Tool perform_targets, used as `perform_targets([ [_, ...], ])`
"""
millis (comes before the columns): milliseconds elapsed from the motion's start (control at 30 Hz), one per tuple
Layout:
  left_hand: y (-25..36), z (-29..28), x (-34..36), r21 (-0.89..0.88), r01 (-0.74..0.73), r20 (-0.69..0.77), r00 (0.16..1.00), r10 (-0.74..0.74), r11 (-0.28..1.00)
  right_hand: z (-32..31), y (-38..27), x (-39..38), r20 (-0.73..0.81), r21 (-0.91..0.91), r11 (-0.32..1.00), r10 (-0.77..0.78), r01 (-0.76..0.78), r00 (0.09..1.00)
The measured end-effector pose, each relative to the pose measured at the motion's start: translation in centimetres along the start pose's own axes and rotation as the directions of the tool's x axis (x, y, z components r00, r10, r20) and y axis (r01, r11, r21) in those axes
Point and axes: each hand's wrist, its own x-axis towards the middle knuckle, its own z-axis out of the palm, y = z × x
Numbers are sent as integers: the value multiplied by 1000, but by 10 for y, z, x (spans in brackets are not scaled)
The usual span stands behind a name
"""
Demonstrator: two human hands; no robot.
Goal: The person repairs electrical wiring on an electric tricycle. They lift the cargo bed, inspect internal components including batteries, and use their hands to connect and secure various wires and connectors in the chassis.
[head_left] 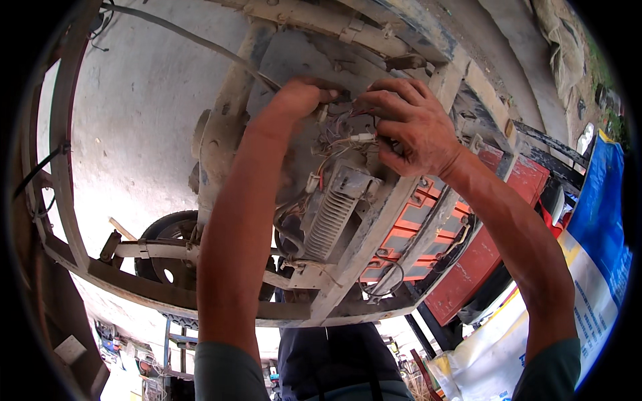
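Both arms reach over a dirty metal frame [358,267] into a tangle of thin wires [338,134]. My left hand [301,99] is at the far left side of the tangle, fingers closed in a pinch; what sits at their tips is too dark to make out. Opposite it, my right hand [421,127] has its fingers curled around wires at the right side of the bundle. A white plug connector [362,138] lies by its fingers. Nearer to me, a finned metal box [334,212] is mounted in the frame, with a pale connector [312,182] on wires beside it.
Orange and grey batteries [411,230] sit between frame bars on the right, beside a red panel [495,234]. A grey cable [187,35] crosses at upper left. Below left is a wheel [167,247]. Blue and white sheeting [595,247] hangs at far right.
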Motion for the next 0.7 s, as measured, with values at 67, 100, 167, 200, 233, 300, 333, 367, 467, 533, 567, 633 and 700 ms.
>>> perform_targets([
  [67, 1, -3, -4, -10, -6, 33, 999, 6, 1000, 0, 0, -1, 2, -5, 1000, 0, 0, 1000],
  [100, 1, -3, -6, -59, -1, 45, 999, 3, 998, 0, 0, -1, 2, -6, 1000, -1, 1, 1000],
  [167, 5, -2, -11, -158, 12, 71, 997, -1, 987, -1, 0, -2, 20, -18, 1000, 4, -4, 1000],
  [200, 8, -2, -13, -159, 29, 65, 998, -19, 987, -2, 1, -2, 38, -29, 1000, 11, -10, 999],
  [233, 11, -3, -16, -160, 46, 59, 998, -36, 986, -3, 1, -3, 57, -40, 999, 19, -16, 998],
  [300, 15, -6, -24, -171, 50, 64, 997, -39, 984, -2, 1, -2, 58, -46, 999, 20, -17, 998],
  [333, 14, -7, -27, -182, 36, 79, 997, -22, 983, -2, 1, -2, 60, -50, 999, 21, -18, 998],
  [367, 13, -9, -30, -194, 22, 93, 996, -4, 981, -3, 0, -1, 61, -53, 998, 20, -17, 998],
  [467, 11, -8, -24, 6, 35, 64, 997, -36, 999, -5, 0, -1, 58, -60, 998, 15, -12, 998],
  [533, 18, 0, -18, 269, -48, 27, 999, 43, 962, -5, 0, -1, 46, -59, 998, 8, -5, 999],
  [567, 22, 4, -16, 394, -83, 15, 996, 84, 915, -5, -1, -1, 43, -59, 998, 3, 0, 999],
  [633, 24, 5, -1, 620, -120, 62, 993, 105, 775, -5, -2, 2, 38, -59, 998, -7, 9, 999],
  [700, 20, 8, 9, 752, -144, 64, 987, 146, 643, -3, -3, 4, 27, -60, 998, -17, 19, 999],
])
